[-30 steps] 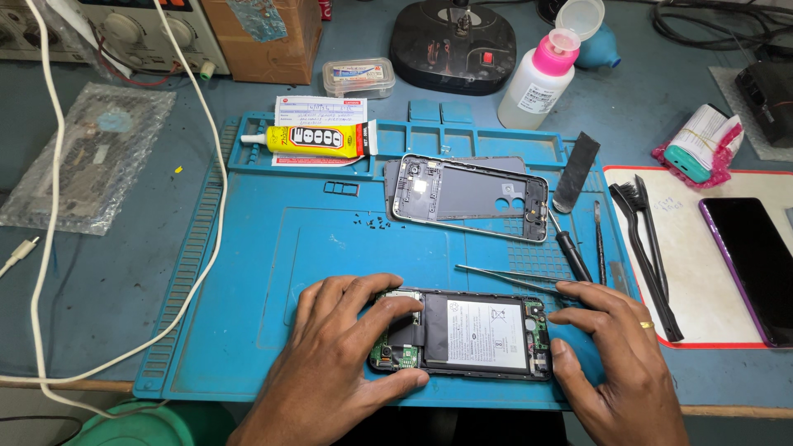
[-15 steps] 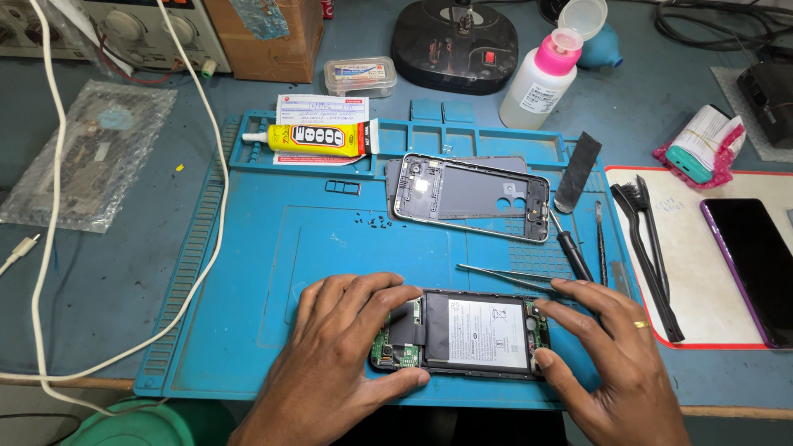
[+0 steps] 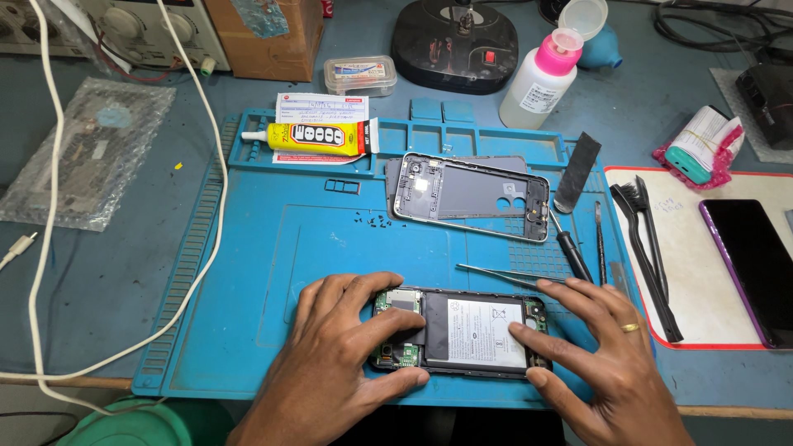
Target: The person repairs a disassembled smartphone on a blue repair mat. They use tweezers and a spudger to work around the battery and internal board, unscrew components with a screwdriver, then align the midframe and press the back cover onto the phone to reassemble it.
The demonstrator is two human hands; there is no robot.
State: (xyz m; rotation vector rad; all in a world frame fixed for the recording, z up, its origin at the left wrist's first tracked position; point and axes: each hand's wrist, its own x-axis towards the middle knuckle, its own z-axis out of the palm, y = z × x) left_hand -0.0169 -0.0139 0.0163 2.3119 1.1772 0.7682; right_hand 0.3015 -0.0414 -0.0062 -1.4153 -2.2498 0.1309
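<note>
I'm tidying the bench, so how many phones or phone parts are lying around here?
3. An opened phone lies on the blue mat under the left hand and right hand. A phone frame sits farther back. A dark phone lies on the white pad. More may be hidden.

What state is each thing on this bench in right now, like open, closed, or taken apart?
Opened phone: back off, battery and circuit board exposed, lying flat on the blue mat.
Left hand: fingers pressing on the phone's board end.
Right hand: fingertips on the battery end.
Phone frame: detached, lying apart.
Glue tube: capped, lying on its side.
Pink-topped bottle: upright, flip lid open.
Tweezers: lying loose, unheld.
Dark phone: screen off.
</note>
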